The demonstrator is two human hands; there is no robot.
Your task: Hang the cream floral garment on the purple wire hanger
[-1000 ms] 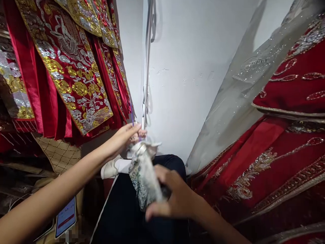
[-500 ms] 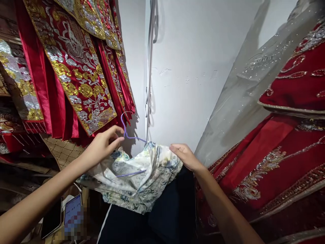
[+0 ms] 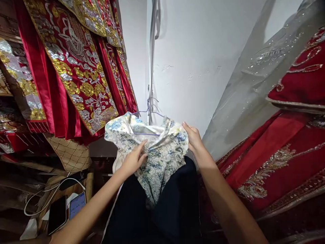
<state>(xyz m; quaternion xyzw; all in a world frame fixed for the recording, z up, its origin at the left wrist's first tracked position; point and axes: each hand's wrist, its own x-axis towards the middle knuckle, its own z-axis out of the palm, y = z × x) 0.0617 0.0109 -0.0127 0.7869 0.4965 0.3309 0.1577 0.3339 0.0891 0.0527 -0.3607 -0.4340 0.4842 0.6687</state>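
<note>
A white floral top (image 3: 162, 159) with blue-grey flowers and short sleeves hangs on a thin purple wire hanger (image 3: 142, 111). Its front faces me, and its lower part drops between my dark-trousered knees. My left hand (image 3: 134, 159) lies against the chest below the neckline, forefinger and thumb apart. At the right-hand sleeve edge, my right hand (image 3: 193, 137) grips the fabric between thumb and fingers. The hanger's bar crosses inside the neck opening, and its hook stands up in front of the wall corner.
Red embroidered garments (image 3: 83, 74) hang at left, and red beaded ones (image 3: 284, 142) with a sparkly grey veil (image 3: 243, 84) at right. A dark phone (image 3: 58, 214), a lit phone showing a timer (image 3: 77, 205) and a white cable (image 3: 54, 193) lie at lower left.
The hanger now sits across both shoulders of the top, which has spread out and hangs upright. My left hand has left the hanger's hook and moved down and right onto the top's front.
</note>
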